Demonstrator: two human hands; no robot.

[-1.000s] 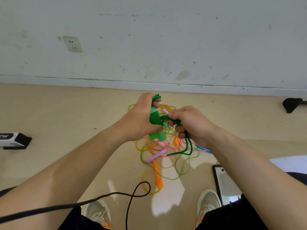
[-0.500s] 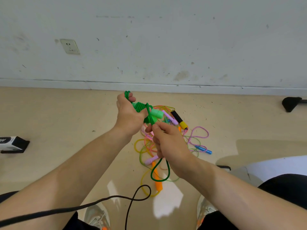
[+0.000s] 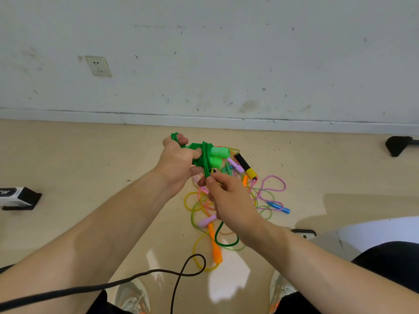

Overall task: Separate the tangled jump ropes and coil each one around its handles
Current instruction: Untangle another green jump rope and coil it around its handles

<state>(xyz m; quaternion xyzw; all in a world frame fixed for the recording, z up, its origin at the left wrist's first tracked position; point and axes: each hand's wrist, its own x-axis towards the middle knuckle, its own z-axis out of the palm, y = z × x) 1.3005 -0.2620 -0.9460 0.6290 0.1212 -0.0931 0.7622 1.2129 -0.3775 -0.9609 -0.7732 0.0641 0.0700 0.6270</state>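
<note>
My left hand grips the two green handles of the green jump rope, held sideways above the floor with green cord wound around them. My right hand pinches the green cord just below the handles; its loose end hangs in a loop beneath my wrist. Under both hands lies the tangled pile of ropes: yellow, pink and light green cords, an orange handle, pink handles, a blue handle and a black-and-yellow handle.
A black cable loops across the floor near my shoes. A white-and-black box lies at the left. A black foot sticks in at far right by the wall. A dark tablet edge shows near my right knee.
The handles have turned from upright to sideways in my left hand. My right hand moved from the right to below them, drawing the green cord down; the hanging loop has become shorter.
</note>
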